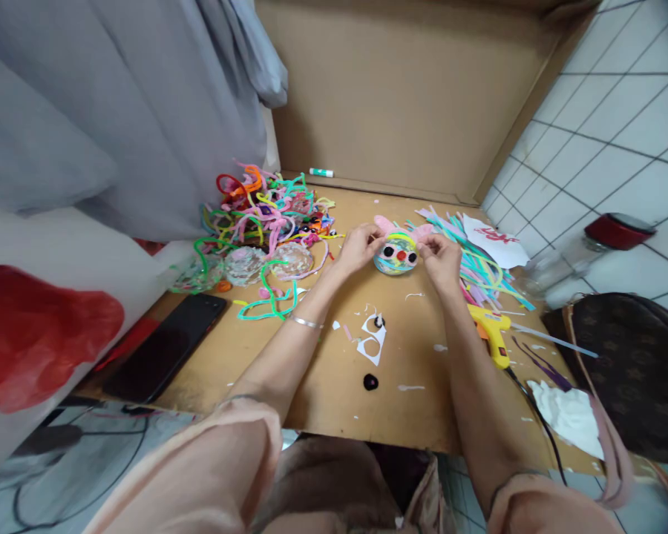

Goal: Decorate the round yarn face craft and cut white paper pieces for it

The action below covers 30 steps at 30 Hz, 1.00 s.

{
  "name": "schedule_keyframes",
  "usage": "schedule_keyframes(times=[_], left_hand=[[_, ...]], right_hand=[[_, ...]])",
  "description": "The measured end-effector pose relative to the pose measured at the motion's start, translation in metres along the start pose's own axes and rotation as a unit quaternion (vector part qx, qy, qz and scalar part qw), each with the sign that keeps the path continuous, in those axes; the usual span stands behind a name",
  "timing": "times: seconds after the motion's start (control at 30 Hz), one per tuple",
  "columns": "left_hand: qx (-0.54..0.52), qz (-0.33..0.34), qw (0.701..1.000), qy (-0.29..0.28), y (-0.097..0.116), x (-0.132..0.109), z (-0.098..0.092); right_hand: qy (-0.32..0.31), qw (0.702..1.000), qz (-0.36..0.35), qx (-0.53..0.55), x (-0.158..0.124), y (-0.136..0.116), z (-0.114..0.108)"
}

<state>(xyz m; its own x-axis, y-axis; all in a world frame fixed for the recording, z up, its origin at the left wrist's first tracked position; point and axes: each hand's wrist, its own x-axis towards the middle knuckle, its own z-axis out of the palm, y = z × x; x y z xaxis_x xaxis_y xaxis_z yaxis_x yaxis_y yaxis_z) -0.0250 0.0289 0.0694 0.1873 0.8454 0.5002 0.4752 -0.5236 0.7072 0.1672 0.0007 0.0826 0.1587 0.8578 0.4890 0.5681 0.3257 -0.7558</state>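
Observation:
A small round animal figure (396,254) is between my two hands, near the back middle of the wooden table (312,378). It has pink ears, black round eyes, a red nose and a yellow band over a clear, teal-banded body. My left hand (361,248) pinches it at the left ear's base. On the other side my right hand (441,259) has its fingers closed at the right ear. Below the figure lie a white paper scrap with round holes (374,343) and a black fuzzy ball (370,382).
Tangled pipe cleaners (267,208) and clear plastic pieces (245,265) fill the back left, with a black phone (167,348) in front. On the right are straight pipe cleaners (482,267), a yellow glue gun (495,334), crumpled tissue (568,415), a bottle (568,256) and a brown bag (629,371).

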Motion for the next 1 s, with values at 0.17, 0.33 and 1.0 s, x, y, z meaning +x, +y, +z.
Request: schedule_keyframes(times=[0.17,0.33,1.0], left_hand=[[-0.021,-0.002,1.000,0.012,0.008,-0.001,-0.003],[-0.015,0.014,0.999,0.033,0.019,-0.006,-0.010],[-0.155,-0.107,0.982,-0.021,0.056,-0.111,-0.001]], right_hand=[[0.009,0.999,0.024,0.031,-0.007,-0.004,0.000],[0.024,0.998,0.034,0.047,-0.012,-0.008,-0.003],[0.026,0.998,-0.046,-0.045,-0.095,0.000,-0.026]])
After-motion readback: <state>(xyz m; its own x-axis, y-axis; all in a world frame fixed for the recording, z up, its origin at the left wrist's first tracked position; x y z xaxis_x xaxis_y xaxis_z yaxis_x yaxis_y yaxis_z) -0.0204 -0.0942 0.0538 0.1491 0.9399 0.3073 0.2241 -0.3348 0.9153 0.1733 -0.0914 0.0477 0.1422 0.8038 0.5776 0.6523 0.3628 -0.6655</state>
